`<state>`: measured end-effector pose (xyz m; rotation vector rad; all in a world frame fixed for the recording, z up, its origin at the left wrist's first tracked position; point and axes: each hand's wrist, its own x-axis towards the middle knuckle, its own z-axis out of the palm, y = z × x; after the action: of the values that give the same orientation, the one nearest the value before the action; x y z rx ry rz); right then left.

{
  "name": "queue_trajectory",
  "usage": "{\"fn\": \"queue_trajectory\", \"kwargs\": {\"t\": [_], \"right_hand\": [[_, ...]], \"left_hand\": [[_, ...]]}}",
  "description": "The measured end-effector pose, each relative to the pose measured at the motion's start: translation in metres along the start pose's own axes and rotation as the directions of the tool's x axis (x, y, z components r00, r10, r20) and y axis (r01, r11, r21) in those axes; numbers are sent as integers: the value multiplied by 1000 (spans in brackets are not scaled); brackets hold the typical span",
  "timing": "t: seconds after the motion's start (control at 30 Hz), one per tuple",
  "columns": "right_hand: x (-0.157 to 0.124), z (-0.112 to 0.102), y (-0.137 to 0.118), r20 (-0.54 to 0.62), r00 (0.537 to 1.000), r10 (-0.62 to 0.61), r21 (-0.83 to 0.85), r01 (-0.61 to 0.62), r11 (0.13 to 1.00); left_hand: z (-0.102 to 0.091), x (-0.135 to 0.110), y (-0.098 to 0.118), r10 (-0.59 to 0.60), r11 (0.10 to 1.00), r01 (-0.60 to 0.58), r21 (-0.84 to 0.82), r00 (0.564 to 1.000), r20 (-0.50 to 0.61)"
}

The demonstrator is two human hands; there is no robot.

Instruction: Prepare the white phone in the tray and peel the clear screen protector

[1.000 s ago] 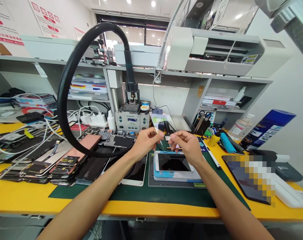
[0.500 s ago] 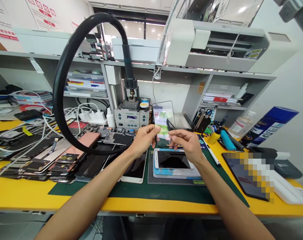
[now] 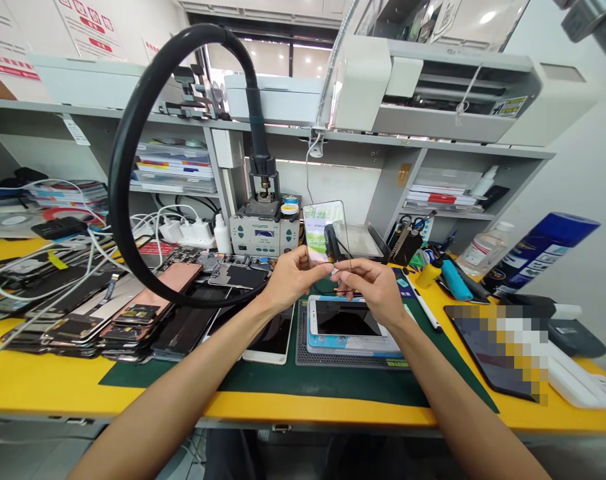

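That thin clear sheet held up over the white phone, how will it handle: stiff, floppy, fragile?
Probably stiff: the clear sheet stands upright, flat, pinched only at its lower edge by left hand and right hand. Likely light and fragile, being so thin.

The scene is lit brightly and evenly from overhead, and a ceiling lamp is blown out to a white spot at the far right. Only faint, soft shadows are cast on the counter. Pale glare is carried by the raised glass sheet. The far shelf is bowed by the wide lens, and forms are stretched toward the edges. A grey shape in the far right corner is blurred. A patch on the right is pixelated.
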<state>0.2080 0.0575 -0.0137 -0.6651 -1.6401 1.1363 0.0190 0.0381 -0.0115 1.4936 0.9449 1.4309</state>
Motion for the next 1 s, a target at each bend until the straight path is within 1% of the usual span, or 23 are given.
{"fn": "queue_trajectory", "kwargs": {"t": [0.27, 0.5, 0.6, 0.83, 0.93, 1.0], "right_hand": [[-1, 2, -2, -4, 1000, -20, -33, 19, 999], [0, 2, -1, 13, 1000, -7, -36, 7, 999], [0, 1, 1, 26, 1000, -4, -24, 5, 1000], [1, -1, 3, 23, 999, 40, 81, -42, 996], [2, -1, 1, -3, 998, 55, 124, -55, 991], [3, -1, -2, -32, 996, 86, 174, -80, 982]], "left_hand": [[4, -2, 5, 3, 1000, -3, 1, 1000, -29], [1, 1, 4, 21, 997, -31, -73, 990, -139], [-1, 3, 3, 2, 993, -21, -118, 987, -158], [-4, 3, 11, -28, 981, 3, -192, 992, -125], [-5, 2, 12, -32, 981, 13, -195, 995, -97], [-6, 2, 10, -42, 982, 28, -187, 997, -70]]}}
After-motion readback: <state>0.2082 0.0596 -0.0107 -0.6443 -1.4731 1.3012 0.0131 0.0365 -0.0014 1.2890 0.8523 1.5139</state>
